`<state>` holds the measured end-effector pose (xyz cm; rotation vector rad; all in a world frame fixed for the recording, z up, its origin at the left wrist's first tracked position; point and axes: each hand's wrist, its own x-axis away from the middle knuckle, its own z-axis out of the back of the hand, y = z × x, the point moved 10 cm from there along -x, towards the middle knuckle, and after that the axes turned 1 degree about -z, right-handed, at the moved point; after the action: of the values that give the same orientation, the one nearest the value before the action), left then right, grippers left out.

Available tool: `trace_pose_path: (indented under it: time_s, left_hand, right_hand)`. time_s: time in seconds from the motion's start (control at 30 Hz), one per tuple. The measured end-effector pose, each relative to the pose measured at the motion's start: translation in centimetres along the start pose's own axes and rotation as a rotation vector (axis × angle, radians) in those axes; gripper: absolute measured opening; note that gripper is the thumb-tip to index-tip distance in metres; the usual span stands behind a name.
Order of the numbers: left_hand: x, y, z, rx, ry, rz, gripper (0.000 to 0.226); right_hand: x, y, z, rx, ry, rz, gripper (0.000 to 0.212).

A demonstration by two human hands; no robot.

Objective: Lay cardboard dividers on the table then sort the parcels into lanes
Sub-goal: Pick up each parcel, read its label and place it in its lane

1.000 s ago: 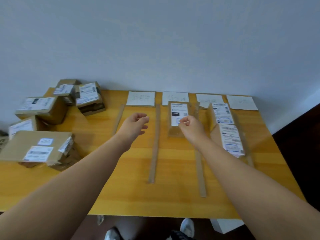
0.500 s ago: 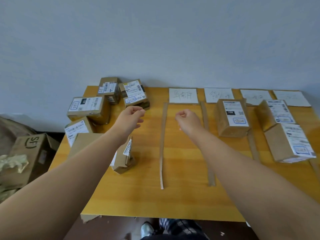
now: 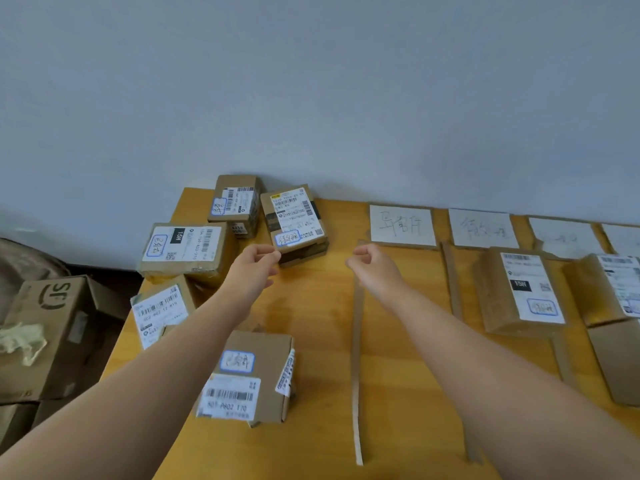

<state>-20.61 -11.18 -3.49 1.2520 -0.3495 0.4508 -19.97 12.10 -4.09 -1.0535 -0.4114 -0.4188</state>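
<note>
Reaching for the upper-left pile, left grip (image 3: 254,268) curled, empty, just beside a brown labelled cardboard parcel (image 3: 294,220); right grip (image 3: 372,265) curled, empty too. Thin cardboard divider strips (image 3: 356,358) are laid on the yellow wooden bench (image 3: 311,445). Sorted boxes (image 3: 519,289) sit right; about five wait.

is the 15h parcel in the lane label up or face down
Label up: the parcel lies flat on the table, white label facing the camera.
</note>
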Motion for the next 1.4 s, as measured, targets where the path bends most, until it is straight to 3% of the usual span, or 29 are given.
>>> trace_pose_path:
  time_s: [0.47, 0.67, 0.83, 1.0, 1.2, 1.4]
  left_hand:
    - [-9.7, -0.4, 0.1, -0.029, -0.140, 0.175, 0.057]
    - [-10.0, -1.7, -1.1, 0.025, -0.229, 0.282, 0.057]
    - [-9.4, -2.6, -0.7, 0.079, -0.193, 0.315, 0.052]
    - [-7.7, -1.3, -1.0, 0.094, -0.209, 0.189, 0.045]
    - [-3.4, 4.1, -1.6, 0.079, -0.267, -0.050, 0.016]
    - [1.3, 7.5, -2.5, 0.099, -0.326, -0.189, 0.030]
  right_hand:
    - [-7.3, -4.4, -5.1, -0.034, -0.036, -0.050, 0.056]
    - [-8.3, -4.8, -7.2, -0.072, -0.135, -0.043, 0.046]
    - [-8.1, -2.5, -7.2, -0.281, -0.104, -0.109, 0.046]
    - [-6.3, -1.0, -5.8, -0.477, -0.108, -0.103, 0.055]
    - [-1.9, -2.1, -1.5, -0.581, -0.038, -0.010, 0.050]
    - [2.6, -3.8, 3.6, -0.614, 0.048, 0.143, 0.049]
